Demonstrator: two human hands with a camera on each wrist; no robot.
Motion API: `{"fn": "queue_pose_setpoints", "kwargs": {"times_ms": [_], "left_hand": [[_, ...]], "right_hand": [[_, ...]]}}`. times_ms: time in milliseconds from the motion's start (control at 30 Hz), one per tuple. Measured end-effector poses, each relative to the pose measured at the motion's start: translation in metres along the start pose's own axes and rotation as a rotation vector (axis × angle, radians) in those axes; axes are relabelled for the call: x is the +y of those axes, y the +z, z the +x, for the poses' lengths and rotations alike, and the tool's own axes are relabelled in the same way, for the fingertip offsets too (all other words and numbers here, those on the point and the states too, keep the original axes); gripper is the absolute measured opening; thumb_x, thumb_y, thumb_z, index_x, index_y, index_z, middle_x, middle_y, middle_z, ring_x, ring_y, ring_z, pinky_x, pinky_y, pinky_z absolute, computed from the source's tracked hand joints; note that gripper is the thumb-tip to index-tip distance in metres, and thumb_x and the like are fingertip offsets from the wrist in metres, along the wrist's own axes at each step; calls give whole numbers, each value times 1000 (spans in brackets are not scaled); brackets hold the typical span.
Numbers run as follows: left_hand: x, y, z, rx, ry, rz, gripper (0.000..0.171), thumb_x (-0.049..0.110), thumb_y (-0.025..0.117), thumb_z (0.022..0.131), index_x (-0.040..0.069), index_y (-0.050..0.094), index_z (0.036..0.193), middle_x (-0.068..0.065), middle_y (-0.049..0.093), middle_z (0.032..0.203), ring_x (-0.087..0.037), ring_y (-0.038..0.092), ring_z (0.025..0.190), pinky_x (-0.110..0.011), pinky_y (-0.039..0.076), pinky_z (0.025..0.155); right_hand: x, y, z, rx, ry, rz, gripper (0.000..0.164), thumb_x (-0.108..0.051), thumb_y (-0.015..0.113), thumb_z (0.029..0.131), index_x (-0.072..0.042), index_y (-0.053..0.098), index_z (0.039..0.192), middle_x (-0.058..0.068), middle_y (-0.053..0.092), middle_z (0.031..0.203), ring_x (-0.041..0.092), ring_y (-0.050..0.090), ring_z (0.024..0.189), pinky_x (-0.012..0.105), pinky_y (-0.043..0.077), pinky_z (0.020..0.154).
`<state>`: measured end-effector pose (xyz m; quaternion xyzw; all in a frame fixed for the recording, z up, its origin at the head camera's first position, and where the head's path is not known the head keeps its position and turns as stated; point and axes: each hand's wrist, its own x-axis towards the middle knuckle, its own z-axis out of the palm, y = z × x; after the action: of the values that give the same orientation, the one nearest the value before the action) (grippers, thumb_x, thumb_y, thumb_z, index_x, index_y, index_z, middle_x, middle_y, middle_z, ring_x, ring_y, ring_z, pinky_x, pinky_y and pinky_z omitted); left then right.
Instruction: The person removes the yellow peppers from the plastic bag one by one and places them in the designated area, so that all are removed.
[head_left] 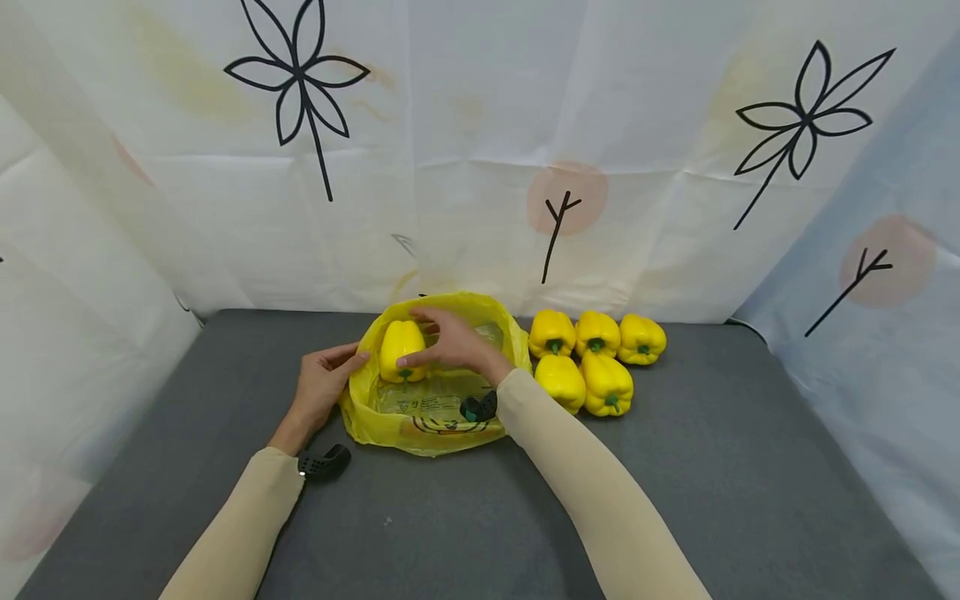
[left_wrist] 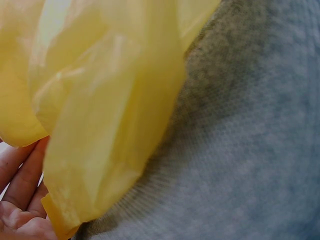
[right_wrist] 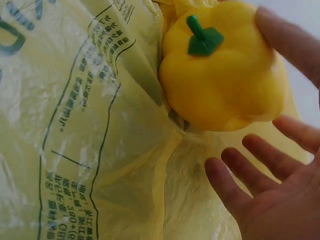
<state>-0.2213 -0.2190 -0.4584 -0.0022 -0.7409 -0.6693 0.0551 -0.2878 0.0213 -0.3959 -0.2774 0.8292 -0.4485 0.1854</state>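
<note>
A yellow plastic bag (head_left: 450, 446) lies on the dark table with its mouth spread wide. My left hand (head_left: 324, 383) pinches its left rim between thumb and fingers; in the left wrist view, folds of the bag hide part of that hand (left_wrist: 25, 200). Inside the bag, at its left side, sits a yellow bell pepper (head_left: 401, 350) with a green stem. Reaching into the bag, my right hand (head_left: 450, 340) is around the pepper's right side. In the right wrist view its fingers are spread, with the thumb at the edge of the pepper (right_wrist: 220, 80) and the other fingertips just below.
Several more yellow bell peppers (head_left: 596, 333) stand in two rows just right of the bag. The grey-black table (head_left: 720, 467) reaches back to a white patterned cloth (head_left: 480, 225). A dark wrist device (head_left: 326, 462) sits on my left wrist.
</note>
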Motion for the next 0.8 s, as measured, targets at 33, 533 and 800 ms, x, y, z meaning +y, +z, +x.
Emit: {"fn": "queue_pose_setpoints", "kwargs": {"times_ms": [33, 533, 800], "left_hand": [[0, 0, 0, 0, 0, -1, 47, 23, 70, 99, -8, 62, 134, 10, 71, 106, -4, 69, 92, -22, 59, 78], [0, 0, 1, -7, -3, 8, 48, 25, 70, 99, -6, 62, 135, 8, 70, 110, -4, 69, 94, -22, 58, 80], [-1, 0, 1, -20, 2, 0, 48, 25, 69, 100, -6, 61, 136, 11, 70, 109, -4, 68, 96, -21, 58, 80]], "right_hand": [[0, 0, 0, -16, -13, 0, 88, -30, 85, 86, -12, 37, 158, 9, 44, 154, 29, 48, 136, 39, 46, 107], [-4, 6, -4, -52, -52, -89, 98, -27, 91, 78, -13, 36, 157, 7, 48, 146, 24, 52, 128, 33, 50, 99], [-10, 3, -10, -45, -79, -50, 95, -21, 89, 81, -10, 33, 156, 11, 46, 146, 29, 52, 127, 35, 52, 97]]}}
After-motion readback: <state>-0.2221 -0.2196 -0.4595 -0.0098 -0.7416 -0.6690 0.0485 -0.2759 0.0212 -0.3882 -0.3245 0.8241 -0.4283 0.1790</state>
